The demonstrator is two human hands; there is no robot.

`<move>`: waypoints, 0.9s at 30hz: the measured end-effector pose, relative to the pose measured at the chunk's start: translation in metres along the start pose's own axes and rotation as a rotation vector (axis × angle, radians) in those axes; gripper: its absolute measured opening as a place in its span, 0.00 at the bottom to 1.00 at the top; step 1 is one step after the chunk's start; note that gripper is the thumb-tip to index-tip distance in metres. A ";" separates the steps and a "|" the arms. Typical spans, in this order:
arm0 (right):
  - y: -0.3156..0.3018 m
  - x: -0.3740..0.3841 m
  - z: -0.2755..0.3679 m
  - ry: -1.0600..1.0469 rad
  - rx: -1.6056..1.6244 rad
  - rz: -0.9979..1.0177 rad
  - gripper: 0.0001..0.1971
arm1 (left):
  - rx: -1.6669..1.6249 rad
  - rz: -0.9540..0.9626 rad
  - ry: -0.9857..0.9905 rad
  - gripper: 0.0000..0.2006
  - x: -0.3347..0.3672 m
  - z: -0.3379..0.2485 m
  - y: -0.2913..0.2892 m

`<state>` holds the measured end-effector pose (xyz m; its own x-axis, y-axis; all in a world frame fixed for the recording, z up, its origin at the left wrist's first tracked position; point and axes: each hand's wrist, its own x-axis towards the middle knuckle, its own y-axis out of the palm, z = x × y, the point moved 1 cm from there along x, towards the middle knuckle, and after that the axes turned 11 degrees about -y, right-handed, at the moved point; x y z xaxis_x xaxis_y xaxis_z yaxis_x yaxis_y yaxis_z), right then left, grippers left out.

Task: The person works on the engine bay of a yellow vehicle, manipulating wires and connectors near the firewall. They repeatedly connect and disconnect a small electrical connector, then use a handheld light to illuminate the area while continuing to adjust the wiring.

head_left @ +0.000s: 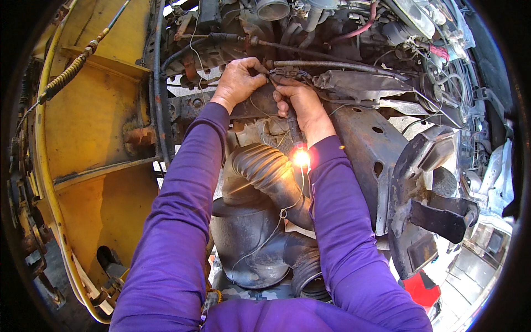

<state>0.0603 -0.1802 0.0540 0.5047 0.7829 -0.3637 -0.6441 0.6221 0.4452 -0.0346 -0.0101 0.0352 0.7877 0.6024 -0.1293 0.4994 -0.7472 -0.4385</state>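
Probing an electrical connector in an old engine bay appears to be the step in hand, judging by the glowing test lamp. All places below are told from the ribbed black air hose, the landmark at the middle of the view.

Nearest, below the hose, purple sleeves come up from the lower edge on either side of a dull black, drum-shaped air housing, dusty and smooth. A thin pale wire trails loosely across it and up toward the lamp. The hose itself is matte rubber, corrugated, bent in an elbow.

Just right of the hose's upper bend the lamp burns orange-yellow, so the circuit seems live; the next move, as a judgement, calls for holding the probe steady on the contact while keeping the small plug from slipping.

Above the hose, the right hand is closed around the dark slim tester handle, its point up at the connector. The left hand pinches the same connector from the other side, fingers closed on it; the two hands nearly touch.

Right of the hose lies a rusty, pitted steel panel with punched holes. Left of it stands chipped yellow bodywork. Farthest, above the hands, run stiff cables and hoses among grimy engine parts.
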 end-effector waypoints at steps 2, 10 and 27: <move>-0.001 -0.001 0.000 0.021 0.041 -0.035 0.17 | 0.038 -0.014 -0.018 0.10 -0.001 -0.003 0.001; 0.001 -0.001 0.000 0.037 0.029 -0.065 0.17 | -0.095 0.068 -0.022 0.12 -0.005 -0.004 -0.002; 0.003 0.000 0.003 0.042 0.018 -0.073 0.18 | -0.184 0.012 -0.026 0.09 -0.002 -0.001 0.003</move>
<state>0.0599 -0.1783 0.0573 0.5252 0.7346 -0.4297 -0.5959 0.6779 0.4306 -0.0344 -0.0137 0.0354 0.7853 0.5988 -0.1576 0.5499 -0.7914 -0.2671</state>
